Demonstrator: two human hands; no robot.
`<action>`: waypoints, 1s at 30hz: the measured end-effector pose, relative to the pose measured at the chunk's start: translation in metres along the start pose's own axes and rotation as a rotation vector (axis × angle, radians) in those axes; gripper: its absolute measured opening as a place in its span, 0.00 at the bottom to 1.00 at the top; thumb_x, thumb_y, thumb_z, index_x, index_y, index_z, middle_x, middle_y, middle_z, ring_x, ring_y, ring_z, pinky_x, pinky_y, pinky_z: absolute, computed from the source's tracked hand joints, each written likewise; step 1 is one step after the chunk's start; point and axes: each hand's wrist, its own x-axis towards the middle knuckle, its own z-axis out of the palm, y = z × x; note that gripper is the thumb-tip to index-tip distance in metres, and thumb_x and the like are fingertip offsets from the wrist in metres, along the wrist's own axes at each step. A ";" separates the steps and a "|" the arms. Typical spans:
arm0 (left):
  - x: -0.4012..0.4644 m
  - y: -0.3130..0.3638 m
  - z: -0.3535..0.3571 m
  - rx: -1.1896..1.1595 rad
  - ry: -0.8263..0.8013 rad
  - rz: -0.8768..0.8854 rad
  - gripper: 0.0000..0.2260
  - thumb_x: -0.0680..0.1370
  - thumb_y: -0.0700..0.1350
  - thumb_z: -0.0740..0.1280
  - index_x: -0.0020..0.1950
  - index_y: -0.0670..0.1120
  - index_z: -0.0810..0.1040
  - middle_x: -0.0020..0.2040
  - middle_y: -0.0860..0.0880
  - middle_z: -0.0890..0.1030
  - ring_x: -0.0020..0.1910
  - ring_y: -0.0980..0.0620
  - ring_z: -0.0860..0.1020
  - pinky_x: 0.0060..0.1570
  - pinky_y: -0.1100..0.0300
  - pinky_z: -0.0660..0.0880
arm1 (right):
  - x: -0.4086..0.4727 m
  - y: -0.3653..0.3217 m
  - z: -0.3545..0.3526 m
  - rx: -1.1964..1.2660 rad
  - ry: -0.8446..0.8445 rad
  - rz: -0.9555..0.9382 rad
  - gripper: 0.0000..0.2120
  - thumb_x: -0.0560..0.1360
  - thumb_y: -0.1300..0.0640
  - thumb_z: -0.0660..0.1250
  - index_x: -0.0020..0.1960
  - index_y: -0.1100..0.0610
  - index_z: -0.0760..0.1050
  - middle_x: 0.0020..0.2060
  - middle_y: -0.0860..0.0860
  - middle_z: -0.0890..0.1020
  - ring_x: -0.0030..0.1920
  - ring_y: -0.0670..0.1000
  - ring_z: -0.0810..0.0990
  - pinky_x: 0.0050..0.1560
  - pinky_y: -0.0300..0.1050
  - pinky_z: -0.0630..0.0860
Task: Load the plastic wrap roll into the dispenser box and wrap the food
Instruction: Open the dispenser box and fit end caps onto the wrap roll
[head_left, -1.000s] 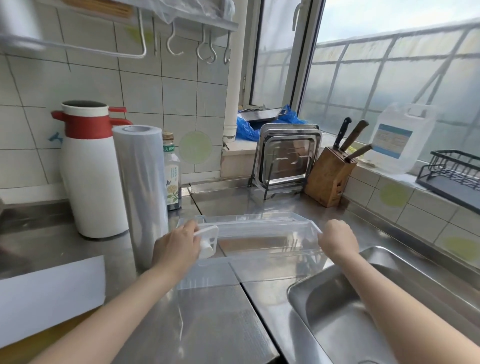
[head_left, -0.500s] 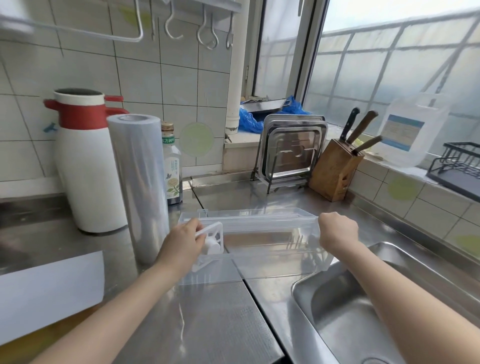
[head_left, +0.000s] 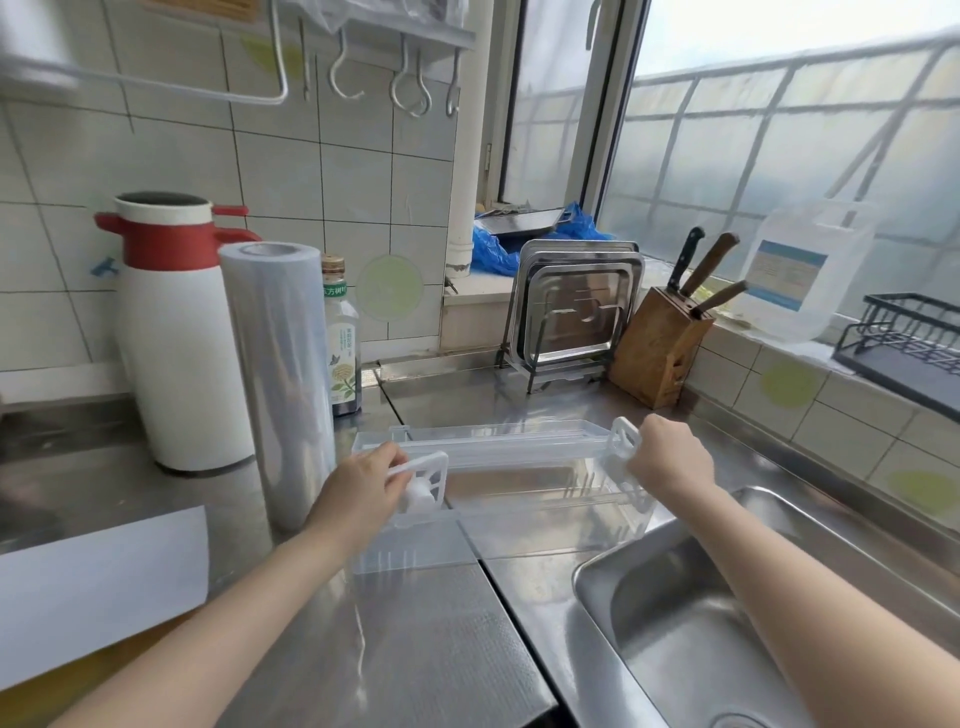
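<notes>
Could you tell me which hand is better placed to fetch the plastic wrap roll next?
Probably left. The left hand grips the dispenser's white end piece right beside the upright clear plastic wrap roll; the right hand holds the far end.

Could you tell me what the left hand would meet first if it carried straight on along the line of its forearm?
Probably the clear dispenser box, whose white end cap the left hand already grips. Beyond that, the steel tray rack at the back, though depth is unclear.

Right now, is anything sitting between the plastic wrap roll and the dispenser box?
Nothing visible does. The plastic wrap roll stands upright just left of the dispenser box, with bare counter between. The left hand grips the box's near end piece there.
</notes>
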 end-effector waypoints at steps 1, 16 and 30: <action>-0.001 0.001 -0.003 0.005 -0.008 0.036 0.04 0.79 0.46 0.63 0.48 0.47 0.76 0.42 0.50 0.80 0.39 0.49 0.75 0.39 0.55 0.72 | -0.003 -0.003 0.000 0.031 0.025 -0.023 0.07 0.72 0.57 0.65 0.44 0.60 0.69 0.39 0.54 0.73 0.41 0.58 0.73 0.39 0.45 0.69; -0.011 0.052 -0.095 -0.093 0.138 0.254 0.01 0.78 0.42 0.66 0.48 0.47 0.77 0.38 0.52 0.81 0.34 0.53 0.77 0.36 0.60 0.72 | -0.035 -0.087 -0.066 0.887 -0.260 -0.065 0.06 0.74 0.67 0.66 0.39 0.60 0.76 0.38 0.55 0.81 0.34 0.49 0.80 0.26 0.36 0.75; 0.013 0.043 -0.207 0.375 0.545 0.670 0.10 0.71 0.28 0.70 0.48 0.40 0.81 0.54 0.42 0.84 0.55 0.43 0.82 0.57 0.46 0.78 | -0.051 -0.146 -0.102 1.119 -0.442 -0.038 0.02 0.75 0.68 0.66 0.44 0.64 0.76 0.38 0.57 0.81 0.35 0.52 0.81 0.32 0.42 0.80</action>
